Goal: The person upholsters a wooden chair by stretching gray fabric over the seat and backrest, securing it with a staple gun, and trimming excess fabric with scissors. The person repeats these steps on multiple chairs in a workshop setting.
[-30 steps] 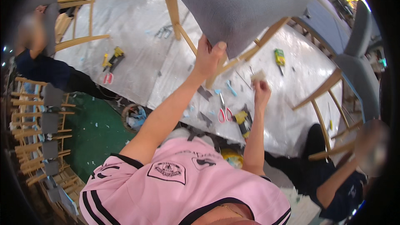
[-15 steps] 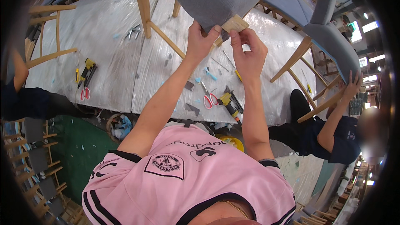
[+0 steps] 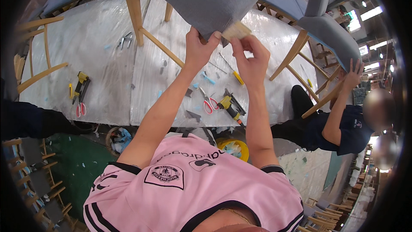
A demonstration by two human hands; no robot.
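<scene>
Grey seat [image 3: 189, 0]: directly beyond the grip, tapering to a near corner
Left hand [image 3: 199, 50]: pinching that corner, thumb uppermost
Right hand [image 3: 253, 58]: grasping a tan pad [image 3: 238, 29] at the corner's right side
Scissors [image 3: 207, 98]: 1 red-handled pair, nearer side of the grip
Staple gun [image 3: 231, 106]: yellow and black, just right of the scissors

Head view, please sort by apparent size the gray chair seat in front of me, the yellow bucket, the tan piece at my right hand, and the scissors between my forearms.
1. Gray chair seat, cut by the frame edge
2. Yellow bucket
3. Tan piece and scissors: too alike to rank; the piece is blurred
</scene>
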